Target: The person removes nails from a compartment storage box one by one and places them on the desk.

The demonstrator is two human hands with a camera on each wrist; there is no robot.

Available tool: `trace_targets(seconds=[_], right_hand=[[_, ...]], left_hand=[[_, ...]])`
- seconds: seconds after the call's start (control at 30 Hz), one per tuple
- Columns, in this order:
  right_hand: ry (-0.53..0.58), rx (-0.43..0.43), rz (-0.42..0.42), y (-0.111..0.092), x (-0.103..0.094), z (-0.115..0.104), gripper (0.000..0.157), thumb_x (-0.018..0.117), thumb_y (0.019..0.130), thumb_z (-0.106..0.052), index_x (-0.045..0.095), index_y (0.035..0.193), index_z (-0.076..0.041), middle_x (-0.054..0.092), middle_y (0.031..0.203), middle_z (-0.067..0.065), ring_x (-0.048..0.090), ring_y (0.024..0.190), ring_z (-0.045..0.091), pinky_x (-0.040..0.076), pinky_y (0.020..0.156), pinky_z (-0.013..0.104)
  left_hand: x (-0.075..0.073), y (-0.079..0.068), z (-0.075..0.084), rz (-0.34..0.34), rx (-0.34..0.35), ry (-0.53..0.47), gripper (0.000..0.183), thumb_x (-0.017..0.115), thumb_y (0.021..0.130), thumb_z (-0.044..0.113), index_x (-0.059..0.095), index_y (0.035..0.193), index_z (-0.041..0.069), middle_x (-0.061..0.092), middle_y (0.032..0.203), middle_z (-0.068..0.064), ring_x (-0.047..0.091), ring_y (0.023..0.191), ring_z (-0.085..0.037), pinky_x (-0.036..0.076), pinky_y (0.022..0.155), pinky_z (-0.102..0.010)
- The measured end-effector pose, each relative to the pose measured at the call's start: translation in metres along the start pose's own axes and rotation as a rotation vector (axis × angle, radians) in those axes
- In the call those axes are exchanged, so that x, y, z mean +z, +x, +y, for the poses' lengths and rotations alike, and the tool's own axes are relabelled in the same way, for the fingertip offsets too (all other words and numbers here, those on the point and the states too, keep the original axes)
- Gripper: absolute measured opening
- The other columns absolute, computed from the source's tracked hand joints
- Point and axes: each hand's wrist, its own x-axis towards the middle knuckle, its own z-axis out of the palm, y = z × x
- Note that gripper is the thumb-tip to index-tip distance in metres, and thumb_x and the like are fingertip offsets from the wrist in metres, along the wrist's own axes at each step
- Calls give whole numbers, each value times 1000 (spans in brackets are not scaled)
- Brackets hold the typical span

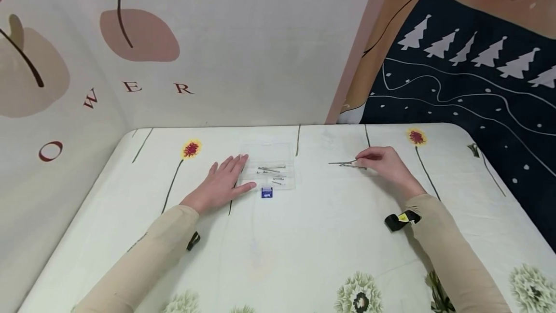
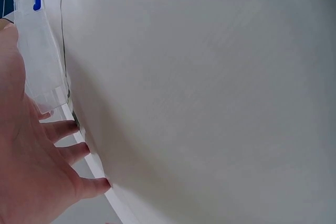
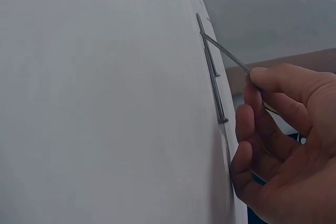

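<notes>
My left hand [image 1: 223, 180] lies with fingers spread at the left side of a clear plastic box [image 1: 269, 151], its thumb by the near left corner. Several nails [image 1: 273, 167] of different lengths sit inside the box, and a blue latch [image 1: 267, 192] is on its near edge. Right of the box, my right hand [image 1: 386, 165] pinches a thin metal nail [image 3: 228, 54] between thumb and index finger. The nail slants down from my fingertips, its lower tip right at other long nails [image 3: 215, 90] lying on the white cloth. My other right fingers are loosely curled.
A white flower-printed cloth [image 1: 304, 255] covers the table. Printed fabric [image 1: 260, 62] hangs behind it, with a dark tree-patterned cloth [image 1: 456, 81] to the right. Black straps [image 1: 395, 222] are on my wrists.
</notes>
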Motion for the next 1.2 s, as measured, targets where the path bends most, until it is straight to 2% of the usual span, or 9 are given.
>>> trace_targets(seconds=[0.23,0.47,0.7,0.97,1.2], right_hand=[[-44,21,2,-3,-8,3,24,66,93,-14,69,110,3,66,111,19,57,103,27,42,88,34],[-64,12,-5,-5,-14,9,24,64,93,-12,69,111,3,66,113,19,58,104,28,43,86,28],[-69,22,13,-5,-15,15,22,64,92,-9,69,110,2,65,115,18,58,105,27,43,87,33],[-55,20,-12,-8,-19,14,26,62,94,-11,67,115,4,63,119,21,56,108,27,42,87,26],[-18,23,-10,-9,-18,10,27,63,94,-14,67,115,3,63,118,19,56,102,18,43,84,24]], left_hand=[[0,1,0,-2,-1,3,93,42,92,68,11,156,8,16,158,-18,10,144,-38,3,110,-63],[1,1,-1,1,2,3,93,43,92,67,11,156,8,17,158,-18,11,144,-38,4,110,-63],[1,1,0,0,0,2,92,44,92,66,11,155,7,17,158,-18,11,144,-38,4,110,-63],[1,0,1,2,1,3,92,45,92,65,11,155,7,16,158,-18,10,144,-39,3,110,-64],[0,-1,1,16,7,5,93,44,92,67,12,155,7,18,158,-19,12,143,-40,4,110,-64]])
